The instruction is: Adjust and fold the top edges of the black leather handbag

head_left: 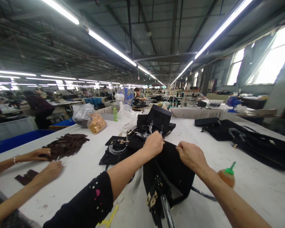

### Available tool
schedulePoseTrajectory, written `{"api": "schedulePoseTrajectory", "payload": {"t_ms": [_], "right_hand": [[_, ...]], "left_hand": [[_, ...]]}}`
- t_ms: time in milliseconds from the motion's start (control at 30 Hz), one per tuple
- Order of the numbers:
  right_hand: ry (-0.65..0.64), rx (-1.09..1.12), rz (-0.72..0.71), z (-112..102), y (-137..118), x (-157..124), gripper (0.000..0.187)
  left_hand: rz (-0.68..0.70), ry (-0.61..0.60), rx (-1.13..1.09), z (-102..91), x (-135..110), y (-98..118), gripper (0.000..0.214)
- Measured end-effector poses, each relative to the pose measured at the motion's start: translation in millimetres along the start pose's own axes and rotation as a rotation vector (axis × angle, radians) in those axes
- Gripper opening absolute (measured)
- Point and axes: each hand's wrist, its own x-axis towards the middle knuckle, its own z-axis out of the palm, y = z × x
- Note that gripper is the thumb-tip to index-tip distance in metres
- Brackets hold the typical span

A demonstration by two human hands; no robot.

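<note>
Left grip: left hand [154, 144] is curled shut, pinching the top edge of the black handbag [167, 172] at its far left corner.
Right grip: right hand [191, 154] is closed too, fingers folded over the same top edge, just right of the left hand; the two hands are near each other but apart.
Black handbag: stands on the white bench [228, 186] directly in front of the person, its open top turned away, a strap with gold metal fittings [153, 198] hanging on its near side.
Glue bottle: an orange squeeze bottle with a green cap [227, 175] stands on the bench just right of the handbag, beside the right forearm.
Pile of bags: more black bags with clear-wrapped handles [144, 133] lie just beyond the handbag, touching its far edge as far as can be told.
Long black bags: further bags [251, 141] lie well to the right of the handbag.
Brown leather pieces: a heap [67, 144] lies far left of the handbag.
Co-worker: another person's two hands [41, 155] work at that heap, one touching it, the other near a single dark piece [26, 177].
Plastic sacks: clear bags [90, 118] sit beyond the heap, far left of the handbag.
Green bottle: a small one [115, 114] stands behind the pile of bags.
</note>
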Motion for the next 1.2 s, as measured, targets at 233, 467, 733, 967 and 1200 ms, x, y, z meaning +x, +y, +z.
{"api": "schedulePoseTrajectory", "payload": {"t_ms": [233, 467, 733, 967, 1200], "right_hand": [[-0.07, 0.01, -0.096, -0.5, -26.7, 23.0, 0.026], [-0.152, -0.008, -0.072, -4.6, -26.5, 26.8, 0.022], [-0.203, 0.025, -0.048, -12.3, -9.6, 11.4, 0.024], [-0.179, 0.068, -0.031, -11.5, -6.4, 10.0, 0.024], [-0.158, 0.1, -0.033, -10.1, -7.5, 6.3, 0.024]], "left_hand": [[-0.011, -0.002, -0.033, 3.0, 2.6, -2.8, 0.018], [0.149, -0.011, -0.041, -8.6, -18.3, -26.3, 0.033], [0.32, -0.032, -0.238, -6.6, -17.3, -38.8, 0.027], [0.273, -0.045, -0.196, -9.4, -12.8, -28.7, 0.004], [0.189, -0.03, -0.155, -8.1, -11.7, -28.6, 0.011]]}}
